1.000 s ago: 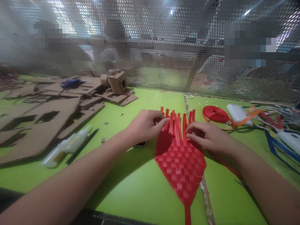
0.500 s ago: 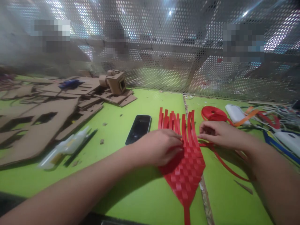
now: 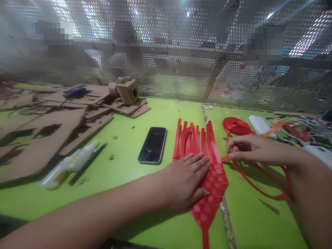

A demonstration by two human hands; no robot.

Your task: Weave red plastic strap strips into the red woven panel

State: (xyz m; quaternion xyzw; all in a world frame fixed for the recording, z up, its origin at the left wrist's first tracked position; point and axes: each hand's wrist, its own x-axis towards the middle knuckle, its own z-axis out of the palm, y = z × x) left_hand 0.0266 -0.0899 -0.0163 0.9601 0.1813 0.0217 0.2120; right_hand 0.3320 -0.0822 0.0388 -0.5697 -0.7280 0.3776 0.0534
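Note:
A woven piece of red flat strips (image 3: 216, 183) lies on the green table, its loose strip ends fanned out at the far side and a single strip trailing toward me. My left hand (image 3: 185, 181) lies flat across the weave, fingers stretched over it. At the right edge, my right hand (image 3: 249, 148) pinches a red strip (image 3: 225, 159) that runs out from the weave. More of that strip loops on the table below the right wrist. Behind my right hand sits a roll of red strip (image 3: 236, 125).
A phone (image 3: 153, 145) lies left of the weave. Farther left are a glue bottle (image 3: 68, 166), a dark pen-like stick (image 3: 88, 164) and cut cardboard sheets (image 3: 59, 138). Tangled strips and cables (image 3: 298, 131) crowd the right. A perforated metal screen (image 3: 178, 69) stands behind, with people beyond it.
My left hand has moved down from the strip ends and flattened out on the weave. My right hand has shifted slightly right, with the red strip showing at its fingertips.

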